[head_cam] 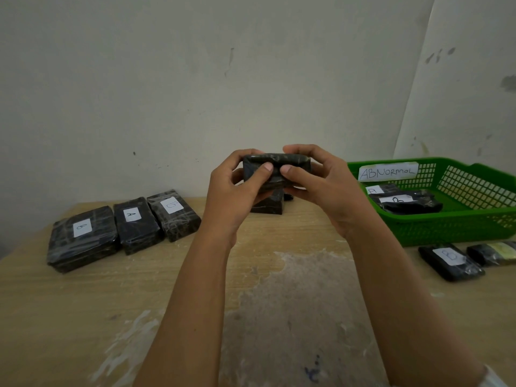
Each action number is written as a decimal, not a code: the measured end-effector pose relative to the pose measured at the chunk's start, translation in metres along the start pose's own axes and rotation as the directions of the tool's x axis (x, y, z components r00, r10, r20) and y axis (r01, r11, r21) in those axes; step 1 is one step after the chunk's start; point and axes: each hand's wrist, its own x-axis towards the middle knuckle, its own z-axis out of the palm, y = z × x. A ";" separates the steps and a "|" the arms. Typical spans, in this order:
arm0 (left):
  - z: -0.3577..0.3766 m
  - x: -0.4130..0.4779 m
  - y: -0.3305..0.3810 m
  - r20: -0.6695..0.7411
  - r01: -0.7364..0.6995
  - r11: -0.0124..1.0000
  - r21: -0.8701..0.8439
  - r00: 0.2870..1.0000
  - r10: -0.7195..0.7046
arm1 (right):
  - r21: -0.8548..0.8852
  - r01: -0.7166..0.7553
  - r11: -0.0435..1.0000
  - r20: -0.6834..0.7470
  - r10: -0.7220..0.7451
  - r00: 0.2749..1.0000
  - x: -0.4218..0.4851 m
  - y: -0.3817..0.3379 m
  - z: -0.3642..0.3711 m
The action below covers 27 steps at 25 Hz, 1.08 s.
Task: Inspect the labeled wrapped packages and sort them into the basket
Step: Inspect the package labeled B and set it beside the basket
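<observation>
Both hands up over the worn wooden table (83, 303); left hand (234, 191) and right hand (321, 185) each curl round one small black plastic-wrapped package (276, 166), thumbs pressed on its near face, label not visible; green plastic mesh basket (474, 191) tagged "ABNormal" sits right, two labelled packages inside; three labelled black packages (122, 227) lie left.

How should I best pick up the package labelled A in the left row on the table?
Probably from above, pinching its near and far short ends: package A lies flat, and the left B package and right B package crowd its long sides.
</observation>
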 end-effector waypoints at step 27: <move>-0.008 0.001 0.005 0.056 0.108 0.994 -0.024 0.993 -0.107 | 0.040 -0.006 0.999 0.101 0.002 0.995 -0.001 -0.005 -0.013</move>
